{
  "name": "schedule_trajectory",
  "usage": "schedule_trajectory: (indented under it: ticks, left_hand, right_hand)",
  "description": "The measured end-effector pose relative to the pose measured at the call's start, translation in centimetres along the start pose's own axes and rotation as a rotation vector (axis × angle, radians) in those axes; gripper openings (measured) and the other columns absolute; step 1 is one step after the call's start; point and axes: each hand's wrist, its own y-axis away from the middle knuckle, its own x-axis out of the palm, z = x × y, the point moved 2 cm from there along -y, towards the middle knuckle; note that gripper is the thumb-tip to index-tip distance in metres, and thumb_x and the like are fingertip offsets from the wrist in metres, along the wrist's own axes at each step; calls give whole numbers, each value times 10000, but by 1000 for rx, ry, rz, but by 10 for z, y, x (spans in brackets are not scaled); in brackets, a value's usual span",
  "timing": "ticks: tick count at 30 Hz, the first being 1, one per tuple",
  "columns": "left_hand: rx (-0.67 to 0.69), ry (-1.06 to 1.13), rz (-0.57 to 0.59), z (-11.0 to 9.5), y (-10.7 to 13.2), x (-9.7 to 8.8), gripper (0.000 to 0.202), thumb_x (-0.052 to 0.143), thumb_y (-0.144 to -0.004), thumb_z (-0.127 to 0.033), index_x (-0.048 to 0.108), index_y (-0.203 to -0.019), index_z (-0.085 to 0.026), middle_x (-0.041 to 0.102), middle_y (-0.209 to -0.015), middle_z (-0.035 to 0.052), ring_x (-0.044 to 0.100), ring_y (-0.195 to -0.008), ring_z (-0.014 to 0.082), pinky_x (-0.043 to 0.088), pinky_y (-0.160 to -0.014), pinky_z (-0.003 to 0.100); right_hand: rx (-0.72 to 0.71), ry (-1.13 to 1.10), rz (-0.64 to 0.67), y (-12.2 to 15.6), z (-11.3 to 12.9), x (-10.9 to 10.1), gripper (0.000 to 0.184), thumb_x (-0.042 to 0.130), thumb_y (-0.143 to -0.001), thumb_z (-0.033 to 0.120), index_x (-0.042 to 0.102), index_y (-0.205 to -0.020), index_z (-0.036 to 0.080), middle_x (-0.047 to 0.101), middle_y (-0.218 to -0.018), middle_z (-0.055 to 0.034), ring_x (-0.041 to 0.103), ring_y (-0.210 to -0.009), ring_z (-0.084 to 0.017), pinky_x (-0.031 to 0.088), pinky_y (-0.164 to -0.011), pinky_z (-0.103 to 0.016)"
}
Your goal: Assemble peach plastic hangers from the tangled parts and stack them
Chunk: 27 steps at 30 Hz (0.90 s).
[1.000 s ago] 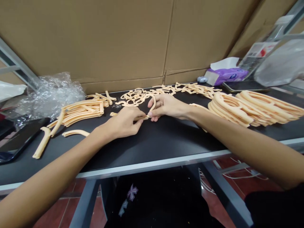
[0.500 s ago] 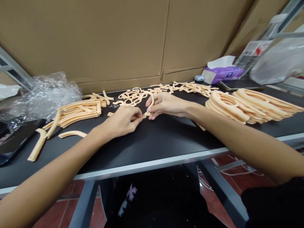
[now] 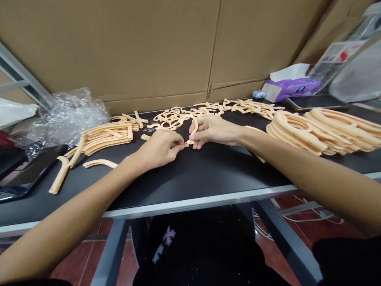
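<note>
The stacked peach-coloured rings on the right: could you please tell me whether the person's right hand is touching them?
No, the right hand is pinching a thin curved peach strip mid-table, apart from the stacked rings.

Bright, even light is spread over the scene, and its source cannot be seen. Small glints are thrown back by the plastic wrap [image 3: 71, 115] at the left of the frame, and a soft sheen lies on the black tabletop [image 3: 208, 178]. Focus is sharp, while the steel frame [image 3: 20, 71] is bowed by wide-angle distortion near the edges.
</note>
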Motion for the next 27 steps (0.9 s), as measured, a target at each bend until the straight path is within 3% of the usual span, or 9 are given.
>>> schedule_trajectory:
  ticks: [6,17,27]
  left_hand:
    - [-17,7,-3,-1,-1,0,177,658,-888,-132,820,-819,-147,821,-814,67,721,-703,187,491,-707,296]
    - [8,-10,46,-2,-3,-2,190,616,-891,-132,779,-799,-160,793,-807,53,683,-704,174,479,-714,289]
    - [10,-21,64,0,-3,-2,180,615,-901,-143,775,-821,-168,791,-811,52,697,-732,185,480,-732,294]
  right_hand:
    - [-57,110,22,-2,1,3,226,819,-821,74,604,-831,142,756,-663,-47,721,-540,-135,615,-555,-220]
    - [-1,27,72,-3,1,-2,272,855,-790,113,591,-839,158,749,-680,-36,724,-564,-139,615,-573,-233]
    - [47,10,104,-1,3,-1,206,750,-841,25,589,-839,152,739,-668,-29,696,-556,-111,575,-571,-208]
